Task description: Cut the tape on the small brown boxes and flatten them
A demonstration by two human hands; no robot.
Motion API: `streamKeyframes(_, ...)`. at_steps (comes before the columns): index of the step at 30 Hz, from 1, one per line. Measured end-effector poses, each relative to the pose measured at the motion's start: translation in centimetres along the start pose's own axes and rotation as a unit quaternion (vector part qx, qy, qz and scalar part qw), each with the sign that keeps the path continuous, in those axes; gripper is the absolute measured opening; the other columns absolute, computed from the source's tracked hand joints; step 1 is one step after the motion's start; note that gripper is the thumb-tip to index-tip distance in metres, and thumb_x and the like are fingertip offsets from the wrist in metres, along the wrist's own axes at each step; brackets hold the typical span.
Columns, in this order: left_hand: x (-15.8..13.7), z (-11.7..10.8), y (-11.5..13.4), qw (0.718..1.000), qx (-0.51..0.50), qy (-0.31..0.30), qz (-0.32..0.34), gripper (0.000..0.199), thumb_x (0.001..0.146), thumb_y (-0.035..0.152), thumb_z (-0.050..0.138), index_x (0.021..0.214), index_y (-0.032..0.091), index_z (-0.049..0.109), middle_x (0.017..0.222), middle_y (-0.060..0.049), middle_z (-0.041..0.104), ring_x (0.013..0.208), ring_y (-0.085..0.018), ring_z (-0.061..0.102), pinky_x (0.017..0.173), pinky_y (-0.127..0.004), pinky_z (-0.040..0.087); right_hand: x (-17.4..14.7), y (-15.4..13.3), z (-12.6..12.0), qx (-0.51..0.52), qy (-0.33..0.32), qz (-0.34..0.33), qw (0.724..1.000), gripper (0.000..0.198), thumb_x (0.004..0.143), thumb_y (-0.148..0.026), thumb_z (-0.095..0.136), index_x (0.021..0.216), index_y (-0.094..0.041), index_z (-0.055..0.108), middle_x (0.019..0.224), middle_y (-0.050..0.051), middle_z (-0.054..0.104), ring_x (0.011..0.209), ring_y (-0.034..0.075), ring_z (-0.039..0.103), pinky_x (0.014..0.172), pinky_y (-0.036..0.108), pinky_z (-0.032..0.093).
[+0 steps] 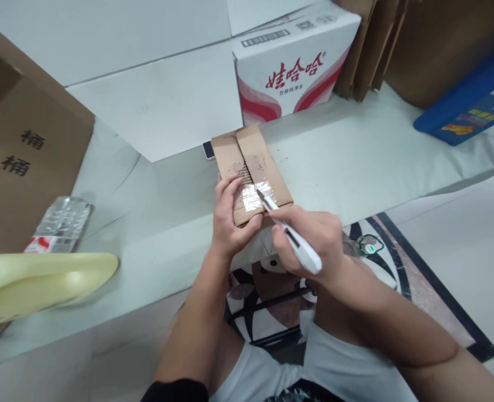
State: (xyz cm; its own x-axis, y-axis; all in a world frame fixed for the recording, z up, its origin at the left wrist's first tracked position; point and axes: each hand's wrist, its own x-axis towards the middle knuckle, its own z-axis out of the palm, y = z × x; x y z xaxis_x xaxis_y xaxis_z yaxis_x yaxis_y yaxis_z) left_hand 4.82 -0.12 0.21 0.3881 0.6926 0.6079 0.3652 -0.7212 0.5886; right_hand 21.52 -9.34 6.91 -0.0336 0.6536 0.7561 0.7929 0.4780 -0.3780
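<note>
A small brown cardboard box (264, 151) lies near the front edge of the covered table, a seam running down its top face. Clear shiny tape (251, 199) crosses the seam at the near end. My left hand (232, 215) grips the box's left side and near edge, thumb at the front. In my right hand (314, 237) is a white utility knife (299, 245), its fingers wrapped round the handle. The blade tip touches or nearly touches the tape at the seam; the exact contact is too small to tell.
Behind stand a large white box (158, 95) and a white-and-red water carton (293, 78). Folded cardboard (364, 50) and a blue container (469, 106) are at right. On the left are a big carton (24, 139), a plastic bottle (62, 223) and a yellow object (54, 282).
</note>
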Motion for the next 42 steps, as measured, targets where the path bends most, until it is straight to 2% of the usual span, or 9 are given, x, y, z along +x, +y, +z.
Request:
streamKeyframes(11, 0.0, 0.2, 0.0, 1.0, -0.016, -0.01, -0.019, 0.068, 0.09, 0.057, 0.058, 0.146, 0.022, 0.042, 0.148, -0.017, 0.046, 0.145, -0.036, 0.041, 0.122, -0.056, 0.033, -0.5, 0.0, -0.9, 0.046, -0.057, 0.031, 0.997, 0.014, 0.09, -0.015, 0.052, 0.095, -0.016, 0.066, 0.076, 0.001, 0.076, 0.058, 0.011, 0.069, 0.056, 0.02, 0.052)
streamKeyframes(16, 0.2, 0.1, 0.2, 1.0, -0.018, -0.024, -0.009, 0.07, 0.086, 0.051, 0.062, 0.147, 0.022, 0.042, 0.149, -0.016, 0.047, 0.144, -0.035, 0.042, 0.123, -0.056, 0.031, -0.7, 0.1, -2.2, 0.062, -0.035, 0.026, 0.997, 0.013, 0.088, -0.013, 0.055, 0.094, -0.02, 0.065, 0.071, 0.001, 0.075, 0.056, 0.013, 0.069, 0.056, 0.023, 0.054)
streamKeyframes(22, 0.3, 0.4, -0.2, 1.0, -0.016, 0.014, -0.004, 0.068, 0.086, 0.051, 0.064, 0.145, 0.021, 0.047, 0.146, -0.017, 0.05, 0.142, -0.035, 0.046, 0.122, -0.057, 0.032, -0.5, 0.0, -2.2, 0.075, -0.064, 0.032, 0.995, 0.013, 0.088, -0.014, 0.051, 0.088, -0.019, 0.063, 0.065, 0.0, 0.071, 0.052, 0.012, 0.066, 0.052, 0.022, 0.053)
streamKeyframes(24, 0.2, 0.5, -0.4, 0.999, -0.02, 0.036, -0.006, 0.066, 0.087, 0.053, 0.065, 0.142, 0.021, 0.05, 0.144, -0.016, 0.052, 0.139, -0.035, 0.048, 0.119, -0.056, 0.036, -0.8, 0.2, -1.9, 0.086, -0.056, 0.041, 0.994, 0.013, 0.087, -0.015, 0.05, 0.087, -0.019, 0.063, 0.066, 0.0, 0.07, 0.054, 0.012, 0.066, 0.052, 0.022, 0.053)
streamKeyframes(27, 0.0, 0.5, -0.6, 0.995, -0.069, 0.062, -0.044, 0.068, 0.087, 0.06, 0.065, 0.141, 0.022, 0.05, 0.145, -0.016, 0.052, 0.138, -0.035, 0.05, 0.115, -0.051, 0.043, -2.1, 0.9, -1.6, 0.124, 0.021, 0.069, 0.99, 0.013, 0.088, -0.02, 0.052, 0.091, -0.021, 0.064, 0.068, 0.001, 0.07, 0.053, 0.013, 0.065, 0.051, 0.025, 0.051)
streamKeyframes(30, -0.3, 0.5, -1.0, 0.981, -0.152, 0.083, -0.09, 0.075, 0.085, 0.069, 0.062, 0.144, 0.025, 0.048, 0.148, -0.015, 0.051, 0.139, -0.035, 0.05, 0.111, -0.047, 0.047, -3.4, 2.2, -1.1, 0.208, 0.126, 0.134, 0.961, 0.013, 0.09, -0.03, 0.056, 0.095, -0.024, 0.066, 0.067, 0.001, 0.067, 0.051, 0.015, 0.062, 0.046, 0.028, 0.047)
streamKeyframes(36, -0.2, 0.6, -1.8, 0.95, -0.183, 0.2, -0.152, 0.064, 0.09, 0.072, 0.052, 0.132, 0.024, 0.056, 0.133, -0.012, 0.061, 0.128, -0.029, 0.059, 0.11, -0.042, 0.047, -2.8, 6.5, 1.1, 0.374, 0.26, 0.222, 0.862, 0.021, 0.092, -0.046, 0.055, 0.098, -0.026, 0.058, 0.072, -0.002, 0.067, 0.051, 0.013, 0.062, 0.048, 0.026, 0.044)
streamKeyframes(40, 0.7, -0.1, -1.9, 0.91, -0.234, 0.261, -0.221, 0.058, 0.093, 0.064, 0.051, 0.137, 0.027, 0.047, 0.137, -0.012, 0.057, 0.124, -0.026, 0.06, 0.101, -0.039, 0.053, -2.2, 10.2, 2.2, 0.38, 0.284, 0.348, 0.808, 0.027, 0.095, -0.05, 0.042, 0.098, -0.025, 0.052, 0.076, -0.003, 0.064, 0.051, 0.011, 0.062, 0.044, 0.022, 0.04)
streamKeyframes(42, 1.1, -1.0, -2.1, 0.876, -0.261, 0.295, -0.279, 0.056, 0.093, 0.054, 0.055, 0.142, 0.033, 0.037, 0.135, -0.011, 0.057, 0.109, -0.023, 0.066, 0.082, -0.034, 0.058, -2.4, 11.5, 2.7, 0.331, 0.244, 0.402, 0.818, 0.027, 0.094, -0.051, 0.046, 0.1, -0.025, 0.052, 0.092, 0.0, 0.066, 0.059, 0.011, 0.067, 0.047, 0.021, 0.045)
